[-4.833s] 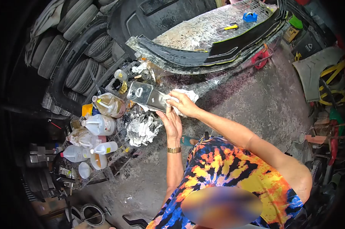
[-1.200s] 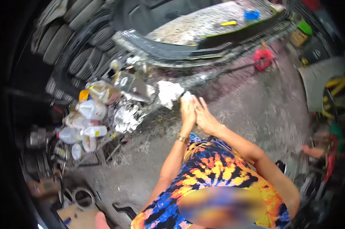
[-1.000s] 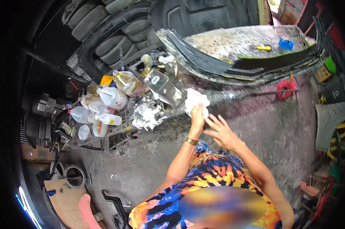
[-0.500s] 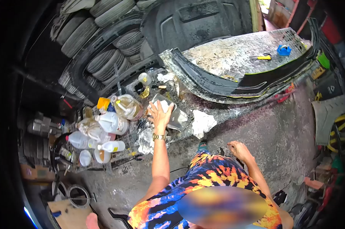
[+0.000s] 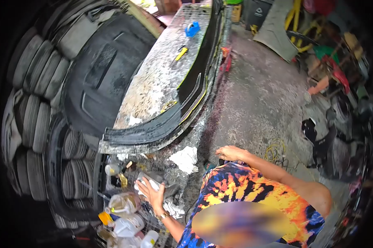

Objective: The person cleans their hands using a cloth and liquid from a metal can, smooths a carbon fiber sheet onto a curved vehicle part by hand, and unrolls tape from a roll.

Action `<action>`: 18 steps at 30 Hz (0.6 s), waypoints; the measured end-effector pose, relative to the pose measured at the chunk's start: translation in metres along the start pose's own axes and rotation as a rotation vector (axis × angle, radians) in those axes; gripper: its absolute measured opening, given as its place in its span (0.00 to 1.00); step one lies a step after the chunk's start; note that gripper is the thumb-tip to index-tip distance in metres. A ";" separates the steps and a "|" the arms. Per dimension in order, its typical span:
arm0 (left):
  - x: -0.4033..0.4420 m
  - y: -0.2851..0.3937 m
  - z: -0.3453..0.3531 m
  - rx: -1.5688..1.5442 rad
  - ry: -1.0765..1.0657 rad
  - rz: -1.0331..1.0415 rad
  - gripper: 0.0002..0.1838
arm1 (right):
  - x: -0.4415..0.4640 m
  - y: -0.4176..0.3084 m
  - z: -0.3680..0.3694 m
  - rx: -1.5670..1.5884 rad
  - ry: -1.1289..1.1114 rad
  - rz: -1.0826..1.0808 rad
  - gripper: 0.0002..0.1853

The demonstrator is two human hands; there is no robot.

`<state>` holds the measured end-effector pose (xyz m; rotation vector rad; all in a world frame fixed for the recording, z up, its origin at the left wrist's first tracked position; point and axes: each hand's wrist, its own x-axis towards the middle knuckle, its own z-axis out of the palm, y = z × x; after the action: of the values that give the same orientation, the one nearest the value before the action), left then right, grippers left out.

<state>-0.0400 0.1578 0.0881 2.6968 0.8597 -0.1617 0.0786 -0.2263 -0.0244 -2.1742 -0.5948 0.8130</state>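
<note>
The bench (image 5: pixel 130 101) runs out beyond the left hand (image 5: pixel 153 192), its surface rough and littered, so the tin (image 5: pixel 169 188) beneath and just right of those fingers could tip or slide if pressed off-centre. The amber jug (image 5: pixel 124 202), close to the left of the same fingers, could be knocked over by a sideways sweep of hand or wrist. The loose wad (image 5: pixel 184 160), right of the left fingers and near the bench's edge, could drop if a sleeve or forearm brushed it. The small white cloth (image 5: pixel 154 184) under the fingers could slip on the tin's smooth face, taking the grip with it

The left fingers are spread wide, flat over cloth and tin. The right hand (image 5: pixel 232 153) has its fingers loosely bent, apart from the tin; whether they hold anything I cannot tell

Against the earlier frame, the view has swung round, so the dark trim (image 5: pixel 194 84) beyond the fingers runs more steeply. The right forearm now reaches further across the body. The left hand remains on the tin, and the loose wad still lies between the hands
</note>
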 end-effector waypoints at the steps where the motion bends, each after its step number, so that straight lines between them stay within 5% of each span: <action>1: -0.013 -0.003 0.015 0.051 0.044 -0.001 0.61 | -0.007 0.017 0.015 0.007 -0.001 0.015 0.18; 5: -0.019 -0.006 0.014 0.085 0.116 -0.099 0.64 | -0.021 0.008 -0.007 0.051 -0.054 0.129 0.21; 8: -0.021 -0.008 0.006 0.212 0.410 -0.056 0.63 | -0.019 0.026 -0.014 0.015 -0.022 0.105 0.23; 9: -0.032 0.021 -0.007 0.263 0.742 0.155 0.46 | -0.018 0.032 -0.016 0.011 0.001 0.103 0.24; 10: -0.032 0.037 -0.016 0.262 0.740 0.158 0.46 | -0.017 0.036 -0.020 0.004 0.015 0.100 0.25; 12: -0.036 0.070 -0.025 -0.601 0.417 0.281 0.21 | -0.015 0.043 -0.032 -0.009 -0.001 0.103 0.27; 13: -0.044 0.121 -0.021 -0.846 0.420 0.336 0.13 | -0.015 0.047 -0.043 0.033 0.053 0.045 0.25; 15: -0.035 0.145 0.015 -1.142 0.245 0.354 0.23 | -0.019 0.044 -0.055 0.066 0.085 -0.028 0.24; 17: -0.028 0.213 0.042 -1.646 -0.202 0.090 0.39 | -0.018 0.059 -0.092 0.302 0.160 -0.122 0.27; 18: -0.025 0.249 0.047 -2.116 -0.661 0.255 0.46 | -0.024 0.055 -0.113 0.444 0.192 -0.133 0.28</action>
<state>0.0830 -0.0633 0.1117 0.6073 0.0868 -0.0083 0.1506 -0.3290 0.0026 -1.7604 -0.4099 0.5908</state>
